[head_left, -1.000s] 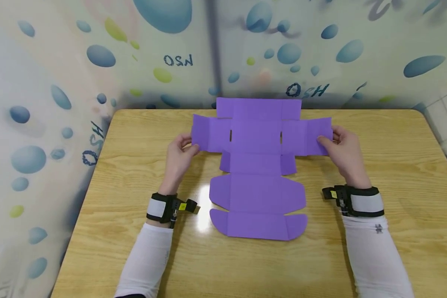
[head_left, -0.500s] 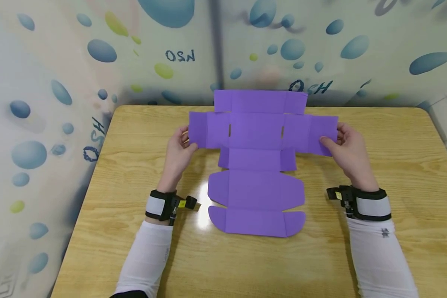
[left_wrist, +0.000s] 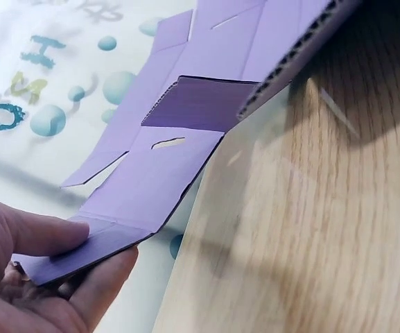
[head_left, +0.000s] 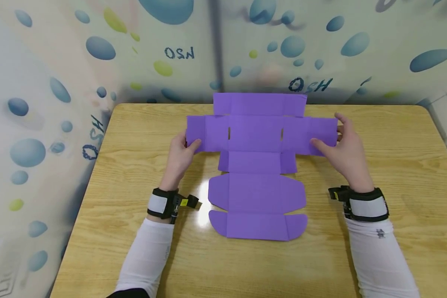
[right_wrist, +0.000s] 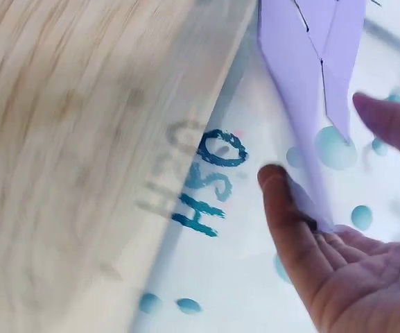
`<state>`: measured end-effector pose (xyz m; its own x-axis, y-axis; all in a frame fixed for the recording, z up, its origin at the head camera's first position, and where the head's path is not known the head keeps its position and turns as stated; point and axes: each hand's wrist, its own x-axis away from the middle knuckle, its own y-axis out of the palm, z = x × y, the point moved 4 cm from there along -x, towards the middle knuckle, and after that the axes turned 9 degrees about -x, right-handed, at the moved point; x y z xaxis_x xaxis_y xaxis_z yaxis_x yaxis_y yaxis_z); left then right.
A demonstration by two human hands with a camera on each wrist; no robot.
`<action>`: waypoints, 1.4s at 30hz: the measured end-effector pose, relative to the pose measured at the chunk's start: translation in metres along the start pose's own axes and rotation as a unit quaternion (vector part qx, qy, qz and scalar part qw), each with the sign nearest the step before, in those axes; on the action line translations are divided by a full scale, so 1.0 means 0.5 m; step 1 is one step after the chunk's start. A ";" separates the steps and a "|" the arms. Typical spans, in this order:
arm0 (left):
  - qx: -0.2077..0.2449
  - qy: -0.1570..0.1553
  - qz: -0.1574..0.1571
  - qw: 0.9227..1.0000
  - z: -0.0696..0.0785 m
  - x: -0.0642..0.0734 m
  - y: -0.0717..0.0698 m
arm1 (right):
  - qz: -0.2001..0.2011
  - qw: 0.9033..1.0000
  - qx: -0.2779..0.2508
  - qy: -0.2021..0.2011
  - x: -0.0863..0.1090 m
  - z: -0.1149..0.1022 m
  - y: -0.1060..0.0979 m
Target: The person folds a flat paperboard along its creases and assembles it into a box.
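Note:
A flat, unfolded purple cardboard box (head_left: 256,132), creased and slotted, spreads between the hands, its far panel overlapping the table's back edge in the head view. My left hand (head_left: 181,155) pinches the left side flap; in the left wrist view the thumb (left_wrist: 54,234) lies on top and fingers underneath. At the right side flap, my right hand (head_left: 348,153) has its fingers behind the cardboard, touching near its edge. The right wrist view shows that thumb (right_wrist: 392,126) spread away from the cardboard (right_wrist: 297,90). Corrugated edges show in the left wrist view.
The wooden table (head_left: 134,248) lies beneath, shiny with a bright reflection left of the box. A pale wall covering (head_left: 141,49) with blue and green drops stands right behind the table and along its left side. Black wrist straps with cameras sit on both forearms.
The box rose slightly toward the back half a second ago and has since lowered a little. The right thumb has slid inward over the flap, and the right index finger has straightened.

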<state>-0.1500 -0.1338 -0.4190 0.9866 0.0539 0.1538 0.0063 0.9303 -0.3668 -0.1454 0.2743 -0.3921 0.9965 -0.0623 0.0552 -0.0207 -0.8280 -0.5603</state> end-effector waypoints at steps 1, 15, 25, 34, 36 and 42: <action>-0.001 0.001 0.000 1.000 0.000 0.000 0.001 | 0.004 1.000 0.019 -0.011 0.001 -0.005 0.001; -0.001 0.009 0.007 1.000 0.003 0.000 0.011 | -0.117 0.922 0.230 -0.289 0.053 -0.064 0.097; 0.038 0.039 0.014 0.998 0.015 0.003 0.016 | -0.156 0.898 0.276 -0.304 0.069 -0.043 0.144; 0.038 0.037 0.020 0.998 0.013 0.004 0.013 | -0.242 0.826 0.344 -0.376 0.068 -0.103 0.237; 0.034 0.038 0.021 0.998 0.012 0.004 0.013 | -0.261 0.815 0.353 -0.377 0.068 -0.120 0.259; 0.013 0.037 0.021 0.999 0.010 0.007 0.016 | -0.276 0.800 0.371 -0.382 0.063 -0.144 0.313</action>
<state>-0.1476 -0.1245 -0.4170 0.9953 0.0676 0.0693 -0.0394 0.9368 -0.3477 -0.1230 0.1029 -0.4185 0.6017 0.7924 0.1003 0.2098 -0.0357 -0.9771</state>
